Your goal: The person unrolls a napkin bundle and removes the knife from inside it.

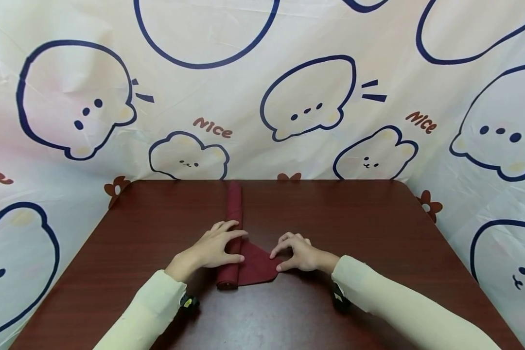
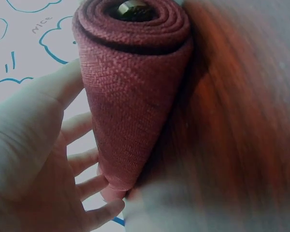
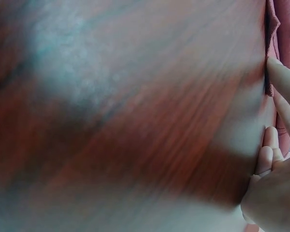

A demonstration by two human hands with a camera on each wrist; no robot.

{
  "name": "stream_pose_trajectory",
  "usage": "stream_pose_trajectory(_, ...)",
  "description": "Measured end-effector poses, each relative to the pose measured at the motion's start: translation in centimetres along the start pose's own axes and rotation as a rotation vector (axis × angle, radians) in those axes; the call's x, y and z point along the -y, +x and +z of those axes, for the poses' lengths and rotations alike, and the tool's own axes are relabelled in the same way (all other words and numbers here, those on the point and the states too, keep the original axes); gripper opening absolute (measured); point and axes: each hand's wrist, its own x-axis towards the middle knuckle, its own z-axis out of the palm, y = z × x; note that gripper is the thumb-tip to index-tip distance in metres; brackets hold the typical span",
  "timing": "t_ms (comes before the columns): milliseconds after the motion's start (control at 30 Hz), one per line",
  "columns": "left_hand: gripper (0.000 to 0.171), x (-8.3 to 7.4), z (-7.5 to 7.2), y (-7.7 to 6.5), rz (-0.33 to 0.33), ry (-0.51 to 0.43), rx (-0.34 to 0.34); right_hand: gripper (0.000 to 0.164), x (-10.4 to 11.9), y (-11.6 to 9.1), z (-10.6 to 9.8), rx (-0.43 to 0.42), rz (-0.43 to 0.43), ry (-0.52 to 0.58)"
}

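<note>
A dark red woven cloth (image 1: 255,265) lies on the table, most of it wound into a long roll (image 2: 130,96) that points away from me. Its loose end spreads to the right as a rounded flap. Inside the roll's near end sits a dark, shiny core (image 2: 134,10). My left hand (image 1: 212,247) rests on the roll with fingers extended across it and the thumb on its right side. At the flap's right tip, my right hand (image 1: 301,253) pinches the cloth edge between thumb and forefinger. The other right fingers are bent, touching no cloth that I can see.
The brown wooden table (image 1: 354,214) has rounded far corners. A white sheet (image 1: 245,97) with blue cartoon outlines hangs behind it and along both sides. Dark devices are strapped at both wrists, under the pale sleeves (image 1: 367,287).
</note>
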Motion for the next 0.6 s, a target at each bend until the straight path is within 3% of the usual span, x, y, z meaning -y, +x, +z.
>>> stream_pose_trajectory(600, 0.061, 1.3, -0.4, -1.2, -0.007, -0.033, -0.007, 0.024, 0.3, -0.1, -0.1, 0.012, -0.004, 0.011)
